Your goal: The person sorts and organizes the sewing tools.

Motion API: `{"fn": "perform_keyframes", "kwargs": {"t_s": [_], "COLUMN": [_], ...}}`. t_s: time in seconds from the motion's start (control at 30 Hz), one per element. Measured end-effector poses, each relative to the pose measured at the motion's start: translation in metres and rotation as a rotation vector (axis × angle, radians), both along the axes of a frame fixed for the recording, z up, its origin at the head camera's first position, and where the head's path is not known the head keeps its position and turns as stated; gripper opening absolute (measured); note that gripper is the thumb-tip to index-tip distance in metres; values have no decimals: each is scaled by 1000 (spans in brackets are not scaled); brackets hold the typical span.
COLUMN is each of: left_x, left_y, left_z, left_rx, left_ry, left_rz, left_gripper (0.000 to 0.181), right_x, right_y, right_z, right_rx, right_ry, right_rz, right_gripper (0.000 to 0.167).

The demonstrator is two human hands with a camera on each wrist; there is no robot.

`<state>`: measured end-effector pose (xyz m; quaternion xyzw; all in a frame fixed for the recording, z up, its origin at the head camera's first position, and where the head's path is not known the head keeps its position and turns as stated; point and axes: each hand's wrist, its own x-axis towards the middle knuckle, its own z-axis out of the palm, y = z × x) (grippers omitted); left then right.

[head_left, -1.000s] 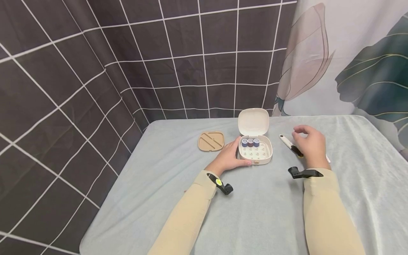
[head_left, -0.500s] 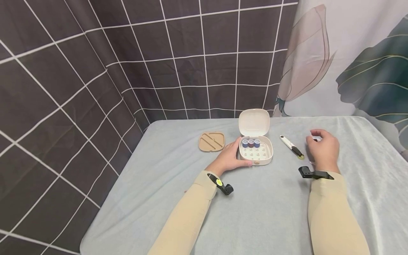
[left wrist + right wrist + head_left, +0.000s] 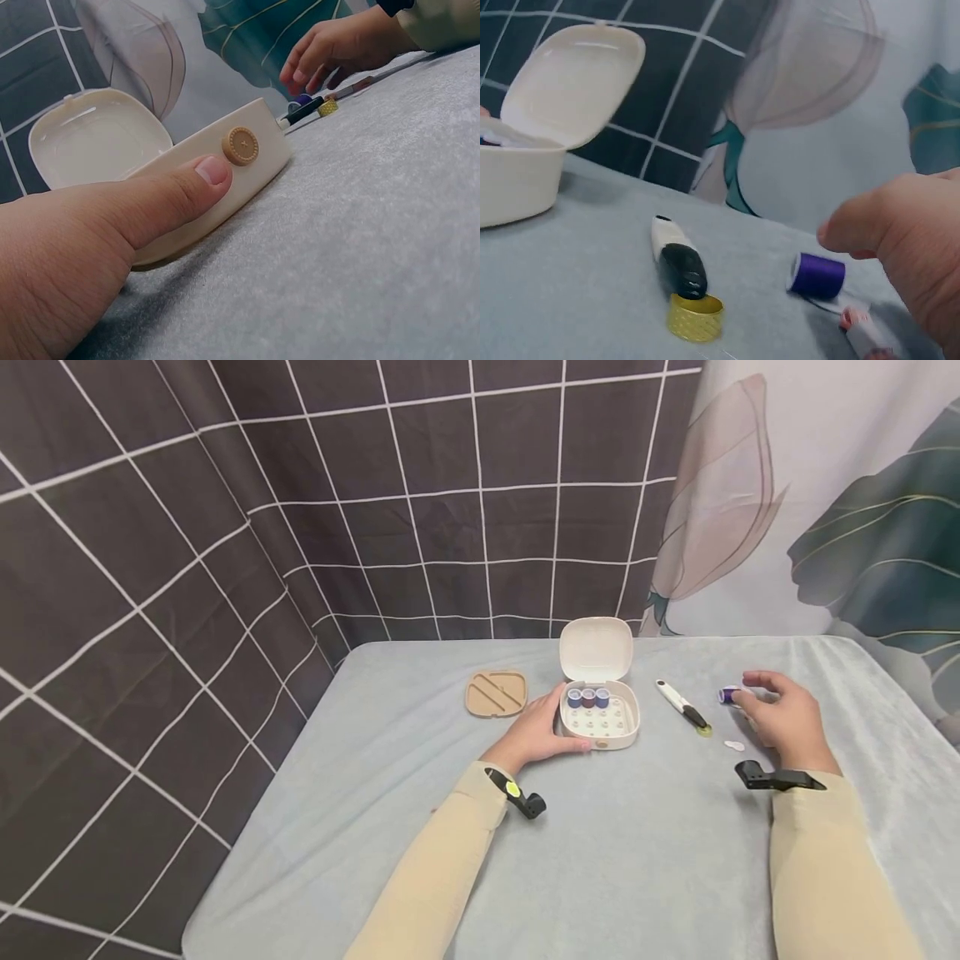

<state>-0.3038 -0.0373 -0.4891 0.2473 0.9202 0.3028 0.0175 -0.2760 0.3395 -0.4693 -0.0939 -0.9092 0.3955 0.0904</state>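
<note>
Purple spool (image 3: 819, 277): rec. pinch by rims.
R hand (image 3: 786, 717): spread, nr. spool.
L hand (image 3: 534, 731): gripping box (image 3: 517, 184), approx. steady.

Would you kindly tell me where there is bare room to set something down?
Bare cloth lies in front of the open box, between the two sleeves, and also left of the tan tray. It is crowded right of the box: white-and-black tool, gold ring, purple spool and right hand sit close together.
</note>
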Motion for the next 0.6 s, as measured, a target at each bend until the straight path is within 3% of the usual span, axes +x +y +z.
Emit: {"fn": "perform_keyframes", "kwargs": {"t_s": [0.27,0.6], "left_x": [-1,-1], "left_y": [-1,-1], "left_z": [-3,0], "left_rx": [5,-6], "left_ry": [0,-6], "left_rz": [-6,0], "left_gripper": [114,113], "right_x": [-5,-5], "right_y": [8,1], "right_z": [-14,-14], "right_rx": [35,102], "right_ry": [76,45], "right_rz": [96,63], "right_gripper": [51,43]}}
